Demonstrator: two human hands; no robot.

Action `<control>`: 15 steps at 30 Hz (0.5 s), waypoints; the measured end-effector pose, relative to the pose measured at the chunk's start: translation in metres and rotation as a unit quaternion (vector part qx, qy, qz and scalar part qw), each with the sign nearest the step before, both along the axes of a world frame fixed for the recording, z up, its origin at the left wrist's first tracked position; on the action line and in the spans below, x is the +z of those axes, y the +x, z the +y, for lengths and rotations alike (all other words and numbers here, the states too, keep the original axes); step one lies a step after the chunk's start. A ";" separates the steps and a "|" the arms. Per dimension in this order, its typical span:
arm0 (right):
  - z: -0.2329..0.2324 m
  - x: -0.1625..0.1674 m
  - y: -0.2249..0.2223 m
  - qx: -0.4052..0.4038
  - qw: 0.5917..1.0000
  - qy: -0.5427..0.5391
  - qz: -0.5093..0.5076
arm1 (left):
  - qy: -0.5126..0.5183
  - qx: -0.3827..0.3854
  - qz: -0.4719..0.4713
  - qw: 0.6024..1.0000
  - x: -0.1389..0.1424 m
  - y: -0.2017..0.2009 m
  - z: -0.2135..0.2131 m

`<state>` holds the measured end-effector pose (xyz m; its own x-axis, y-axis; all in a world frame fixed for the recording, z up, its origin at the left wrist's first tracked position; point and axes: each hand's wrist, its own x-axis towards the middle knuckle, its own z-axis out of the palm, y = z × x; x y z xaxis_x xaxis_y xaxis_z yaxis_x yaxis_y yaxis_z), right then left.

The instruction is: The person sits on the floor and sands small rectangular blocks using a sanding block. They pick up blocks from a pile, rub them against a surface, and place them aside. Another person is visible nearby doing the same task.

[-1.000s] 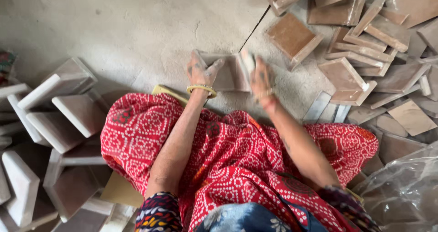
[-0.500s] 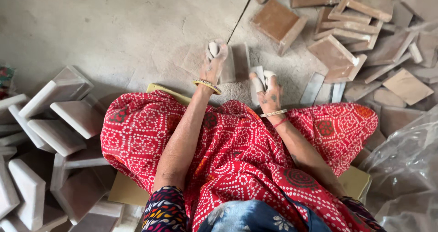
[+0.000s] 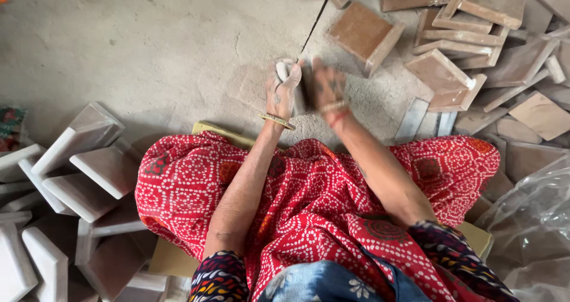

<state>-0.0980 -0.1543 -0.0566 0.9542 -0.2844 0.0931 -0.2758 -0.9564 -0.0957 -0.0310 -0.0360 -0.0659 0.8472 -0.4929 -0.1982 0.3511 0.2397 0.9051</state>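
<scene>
A: The left hand (image 3: 284, 88) is curled tight around 1 small pale lump (image 3: 282, 70), thumb side up. The right hand (image 3: 328, 87) is blurred; its palm presses against a thin square tile (image 3: 306, 83) held between both hands.

B: How does the tile sit?

A: On edge above the concrete floor (image 3: 166, 47), its long axis running away from the person, faces turned left and right.

B: And around it?

A: Brown tiles (image 3: 362, 35) are heaped at right, white-edged tiles (image 3: 89, 136) stacked at left, and a red dotted cloth (image 3: 309, 207) covers the lap.
</scene>
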 end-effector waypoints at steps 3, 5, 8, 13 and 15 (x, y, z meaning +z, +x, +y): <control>0.017 -0.007 -0.063 -0.041 0.991 0.123 0.015 | 0.058 0.023 -0.034 0.997 0.005 -0.001 0.001; 0.024 -0.008 -0.095 -0.103 0.966 0.238 0.020 | 0.097 0.019 -0.047 0.994 0.007 -0.003 0.001; 0.017 -0.006 -0.087 0.123 0.983 -0.124 -0.060 | 0.079 0.017 -0.036 0.996 0.005 -0.004 -0.001; -0.012 0.005 0.021 -0.113 0.978 0.160 0.077 | 0.108 0.037 -0.103 0.988 0.003 -0.002 -0.002; -0.016 0.008 0.024 -0.052 0.996 0.058 0.046 | 0.099 0.034 -0.105 0.989 0.005 0.000 -0.002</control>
